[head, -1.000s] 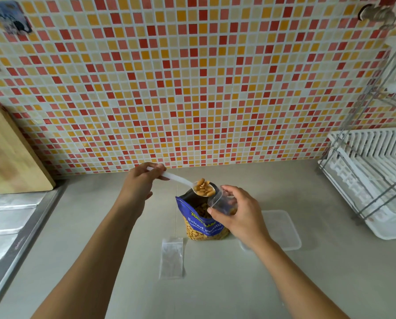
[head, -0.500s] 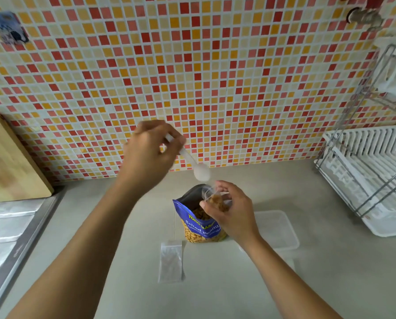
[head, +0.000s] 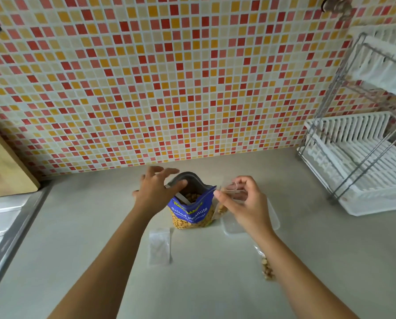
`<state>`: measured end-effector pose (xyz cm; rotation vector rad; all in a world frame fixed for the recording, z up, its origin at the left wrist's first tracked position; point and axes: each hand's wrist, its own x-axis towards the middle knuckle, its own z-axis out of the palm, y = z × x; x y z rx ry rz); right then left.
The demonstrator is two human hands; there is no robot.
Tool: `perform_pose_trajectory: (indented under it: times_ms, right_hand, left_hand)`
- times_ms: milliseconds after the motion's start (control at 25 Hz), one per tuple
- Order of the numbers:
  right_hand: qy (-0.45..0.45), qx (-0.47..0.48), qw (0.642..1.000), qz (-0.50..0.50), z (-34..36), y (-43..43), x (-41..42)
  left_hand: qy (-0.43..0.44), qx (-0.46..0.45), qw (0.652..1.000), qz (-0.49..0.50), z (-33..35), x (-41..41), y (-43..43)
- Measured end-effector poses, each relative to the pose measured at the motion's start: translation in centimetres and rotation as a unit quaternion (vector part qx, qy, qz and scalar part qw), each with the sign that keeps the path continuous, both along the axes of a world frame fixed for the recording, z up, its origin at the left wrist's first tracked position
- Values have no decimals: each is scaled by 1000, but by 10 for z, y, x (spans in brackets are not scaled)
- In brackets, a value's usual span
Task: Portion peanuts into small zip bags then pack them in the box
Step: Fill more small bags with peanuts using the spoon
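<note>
While right hand (head: 247, 203) pinches zip bag (head: 222, 208) | left hand (head: 153, 192) seemingly touches pouch rim (head: 192, 176)

Dish rack (head: 362, 166) right — cutting board (head: 1, 166) left.

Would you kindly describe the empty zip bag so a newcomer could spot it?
On the grey counter, find the blue peanut pouch. The empty bag lies flat just in front of it. Unlike the held bag and the filled bag, it shows no peanuts.

Left grip (head: 156, 192) splayed wide, right grip (head: 245, 201) in a pinch
</note>
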<state>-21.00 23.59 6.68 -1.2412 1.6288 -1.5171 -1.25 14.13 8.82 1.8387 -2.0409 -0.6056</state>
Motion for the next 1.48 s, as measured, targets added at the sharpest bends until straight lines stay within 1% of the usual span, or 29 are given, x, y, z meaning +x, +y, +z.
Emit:
perform_pose_trajectory:
  times_ms: [40, 80, 120, 160, 200, 240, 320, 360, 400, 440, 480, 520, 560, 600, 640, 760, 920, 1000, 1040, 1120, 1200, 1280, 1360, 1400, 1440, 1480]
  right_hand:
    - [-11, -1, 1000, 0, 0, 3, -2]
    - [-24, 0, 1000, 3, -2, 6, -2]
    - [-41, 1, 999, 7, -3, 9, -3]
    - [-55, 2, 998, 8, -5, 11, -3]
    - [-66, 4, 998, 6, -7, 14, -5]
    - [-72, 8, 997, 6, -9, 16, -6]
    - [-77, 25, 997, 10, -14, 21, -8]
    - [-83, 33, 996, 14, -16, 23, -9]
    - [-91, 40, 995, 24, -18, 26, -11]
    - [-101, 50, 993, 37, -20, 28, -14]
    - [-102, 64, 991, 53, -24, 30, -19]
    - [-93, 80, 990, 66, -28, 32, -24]
    - [-76, 96, 990, 70, -33, 35, -31]
    - [-61, 111, 990, 66, -39, 38, -38]
    - [-47, 124, 989, 59, -46, 42, -44]
    - [-19, 175, 983, 58, -69, 57, -57]
    - [18, 259, 964, 64, -107, 77, -63]
    - [48, 271, 960, 44, -120, 80, -66]
    - [66, 264, 962, 29, -124, 79, -67]
    - [131, 261, 956, -4, -128, 75, -67]
    - [211, 283, 935, -42, -130, 72, -64]
    - [266, 287, 917, -69, -136, 70, -63]
    - [288, 268, 915, -84, -141, 72, -64]
    - [290, 258, 917, -92, -142, 74, -66]
    - [288, 246, 920, -101, -143, 77, -68]
    - [287, 233, 922, -112, -141, 79, -69]
  left_hand:
    - [47, -58, 996, 39, 5, -2, 11]
    - [130, -119, 982, 70, 9, -4, 23]
    - [212, -153, 962, 79, 11, -8, 37]
    - [265, -156, 949, 63, 10, -13, 55]
    - [284, -134, 949, 27, 6, -20, 71]
    - [284, -87, 955, -18, -1, -29, 85]
    - [256, 17, 962, -94, -23, -46, 104]
    - [248, 44, 961, -116, -35, -54, 108]
    - [256, 60, 958, -116, -45, -60, 110]
    - [291, 87, 947, -100, -53, -65, 111]
    - [339, 131, 928, -78, -58, -67, 113]
    - [376, 182, 907, -59, -63, -69, 115]
    - [394, 226, 890, -49, -67, -70, 119]
    - [391, 254, 883, -48, -72, -72, 122]
    - [376, 268, 886, -53, -79, -74, 127]
    - [308, 276, 909, -53, -105, -84, 142]
    - [242, 338, 909, -2, -142, -95, 161]
    - [213, 348, 913, 15, -152, -103, 165]
    - [198, 343, 918, 21, -154, -108, 164]
    - [157, 312, 937, 25, -159, -118, 161]
    - [99, 271, 957, 12, -162, -127, 159]
    - [38, 238, 970, -15, -162, -134, 159]
    - [-35, 194, 980, -35, -159, -137, 162]
    - [-53, 171, 983, -33, -158, -137, 163]
    - [-51, 156, 986, -24, -156, -136, 164]
    - [-23, 152, 988, -6, -154, -133, 164]
